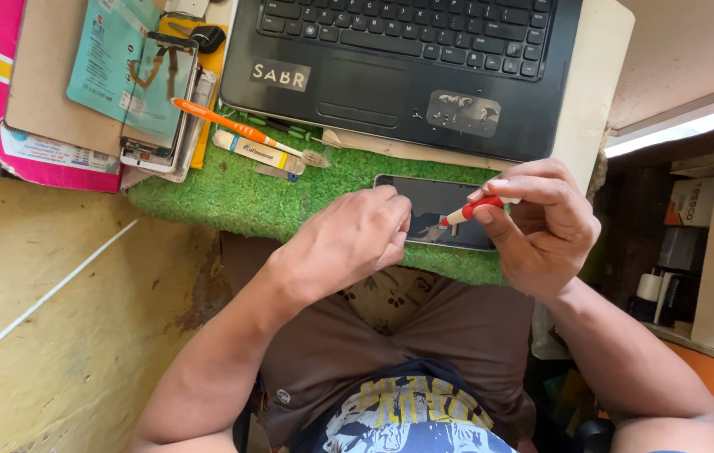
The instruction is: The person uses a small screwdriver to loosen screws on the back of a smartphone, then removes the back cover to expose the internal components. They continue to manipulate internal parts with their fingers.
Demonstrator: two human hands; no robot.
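Two hands at a dark phone on green turf.

Head view: left hand curled down, fingertips pressing the near left part of the phone; right hand pinched shut around a small red-handled tool, tip touching the glass. Phone flat on the green turf mat, just near of the black laptop. Farther left, an orange toothbrush lying across the mat beside an opened phone frame and a teal packet.
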